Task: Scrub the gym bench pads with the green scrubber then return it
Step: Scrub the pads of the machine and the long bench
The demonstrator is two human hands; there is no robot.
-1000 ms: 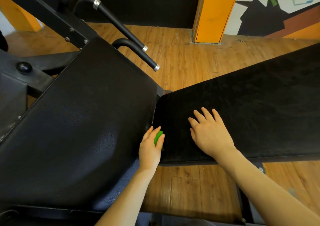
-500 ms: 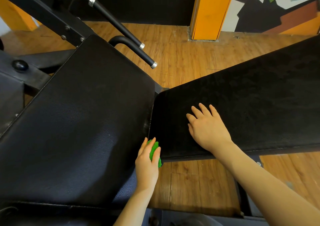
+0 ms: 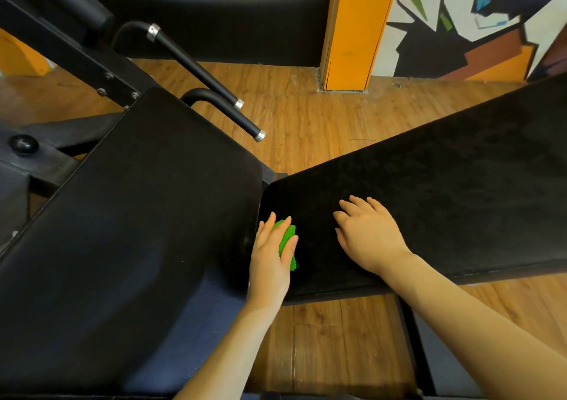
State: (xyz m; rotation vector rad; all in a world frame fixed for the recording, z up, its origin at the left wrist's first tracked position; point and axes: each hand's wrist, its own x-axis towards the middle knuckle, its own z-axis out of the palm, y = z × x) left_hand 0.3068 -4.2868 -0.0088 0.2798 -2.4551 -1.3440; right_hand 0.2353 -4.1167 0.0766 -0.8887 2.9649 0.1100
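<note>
**Operator:** Head view, reading left to right. First comes the big left pad (image 3: pixel 129 230), glossy and tilted. Its right edge runs beside the near corner of the right pad (image 3: pixel 429 215), with a narrow seam between them. My left hand (image 3: pixel 270 261) sits right at that seam, on the right pad's corner.

**Spotter:** And the green scrubber?

**Operator:** The green scrubber (image 3: pixel 287 240) is under that left hand, pressed onto the right pad. My fingers (image 3: pixel 267 230) lie nearly straight over it, only lightly bent, with green showing between them and past the outer finger. It reads to me as pressing flat more than clutching. Its long axis seems to run along the fingers, pointing away from me and roughly parallel to the seam.

**Spotter:** What about the other hand?

**Operator:** My right hand (image 3: pixel 368 237) is further right on the same pad, palm down, fingers spread and relaxed, holding nothing. It is near the left hand but not touching it, and I judge it is just bracing me.

**Spotter:** So what does the next stroke turn on?

**Operator:** On that seam. The scrubber lies just right of it, so the left hand alone is placed to work it, either along the pad edge or leftward across onto the left pad.
</note>
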